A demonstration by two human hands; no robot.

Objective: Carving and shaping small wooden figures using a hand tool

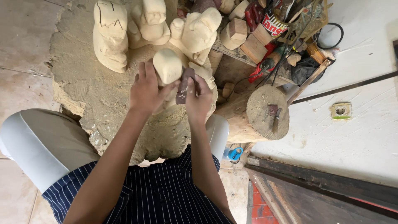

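My left hand (146, 92) grips a pale carved wooden figure (168, 65) by its side, holding it against the dusty wooden work block (95, 91). My right hand (198, 97) pinches a folded dark piece of sandpaper (183, 86) and presses it on the figure's right flank, just below its rounded head. Both forearms reach in from the bottom of the view over a striped apron.
Three more unfinished pale carvings (110, 33) stand at the block's far edge. To the right, a log stump (267, 112) carries a small tool. A cluttered shelf (265, 37) holds wood blocks, a red power tool and cans. White wall with a socket (340, 110) at right.
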